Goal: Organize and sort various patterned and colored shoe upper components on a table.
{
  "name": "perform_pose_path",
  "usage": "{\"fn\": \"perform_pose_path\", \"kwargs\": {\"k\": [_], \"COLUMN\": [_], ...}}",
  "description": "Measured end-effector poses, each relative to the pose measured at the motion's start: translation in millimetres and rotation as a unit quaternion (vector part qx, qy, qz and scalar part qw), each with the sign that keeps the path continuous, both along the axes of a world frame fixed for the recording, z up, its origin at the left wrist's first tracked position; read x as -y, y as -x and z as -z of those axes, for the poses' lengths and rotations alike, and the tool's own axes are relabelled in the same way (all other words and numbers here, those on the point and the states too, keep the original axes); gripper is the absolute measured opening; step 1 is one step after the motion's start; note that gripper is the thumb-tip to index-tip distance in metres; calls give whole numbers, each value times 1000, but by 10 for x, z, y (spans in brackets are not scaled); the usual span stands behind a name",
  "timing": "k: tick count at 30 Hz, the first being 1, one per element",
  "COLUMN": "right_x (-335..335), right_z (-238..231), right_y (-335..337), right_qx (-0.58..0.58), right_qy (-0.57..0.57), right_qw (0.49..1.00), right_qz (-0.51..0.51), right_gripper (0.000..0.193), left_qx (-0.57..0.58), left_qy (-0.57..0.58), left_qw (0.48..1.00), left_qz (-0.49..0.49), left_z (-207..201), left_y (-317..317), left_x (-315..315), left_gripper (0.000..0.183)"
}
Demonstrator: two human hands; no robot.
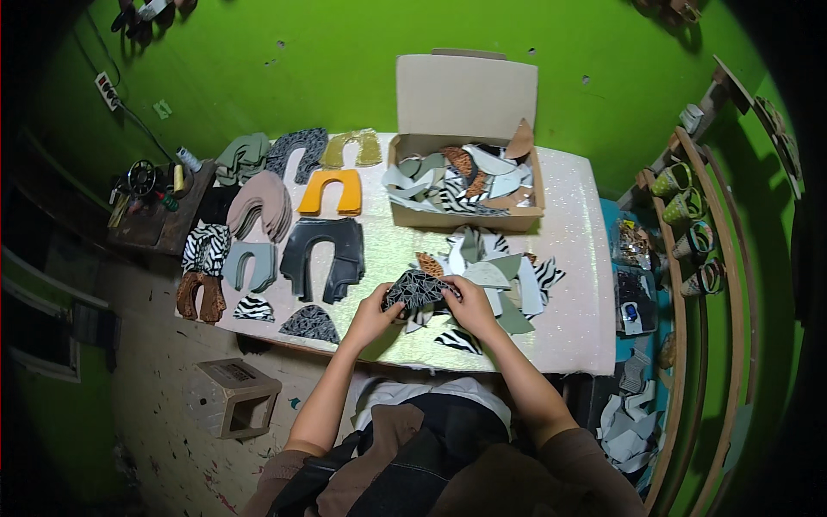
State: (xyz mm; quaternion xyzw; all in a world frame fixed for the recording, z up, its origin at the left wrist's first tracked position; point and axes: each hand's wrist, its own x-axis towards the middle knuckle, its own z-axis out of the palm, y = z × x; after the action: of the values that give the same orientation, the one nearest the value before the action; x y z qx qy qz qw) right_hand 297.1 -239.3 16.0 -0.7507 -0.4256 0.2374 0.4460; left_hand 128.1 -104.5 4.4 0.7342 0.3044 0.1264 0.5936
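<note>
Between both hands I hold a black cut material piece with a pale grey crackle-line pattern (418,289), just above the table. My left hand (374,315) is closed on its left end, and my right hand (471,308) grips the right end. Under and beyond it lies a loose heap of mixed cut pieces (488,276) in white, green, brown and zebra print. A zebra-print piece (458,341) rests near the front edge by my right wrist. Left of my left hand sit a half-round grey-black patterned stack (310,323) and a smaller zebra stack (254,308).
An open cardboard box (465,221) full of cut pieces stands at the back of the table (573,258). Arch-shaped stacks fill the left side, among them black (297,258), orange (331,191) and pink (258,202). A wooden rack with shoes (686,207) stands right; a stool (231,398) is lower left.
</note>
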Motion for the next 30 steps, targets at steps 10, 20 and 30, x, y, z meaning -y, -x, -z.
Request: {"fn": "perform_pose_path", "kwargs": {"k": [10, 20, 30], "right_x": [-787, -1078, -1157], "right_z": [249, 424, 331], "right_y": [1406, 2102, 2273], "right_qx": [33, 137, 224], "right_qy": [39, 20, 115], "right_qw": [994, 990, 967], "right_qz": [-96, -27, 26], "right_gripper": [15, 15, 44], "left_qx": [-52, -92, -101], "left_qy": [-161, -247, -334], "left_qw": [978, 965, 928], "left_qz": [-121, 1, 128], "left_z": [199, 328, 321], "left_y": [1456, 2011, 2050], "left_x": [-697, -1126, -1269], "left_gripper": [37, 33, 55]}}
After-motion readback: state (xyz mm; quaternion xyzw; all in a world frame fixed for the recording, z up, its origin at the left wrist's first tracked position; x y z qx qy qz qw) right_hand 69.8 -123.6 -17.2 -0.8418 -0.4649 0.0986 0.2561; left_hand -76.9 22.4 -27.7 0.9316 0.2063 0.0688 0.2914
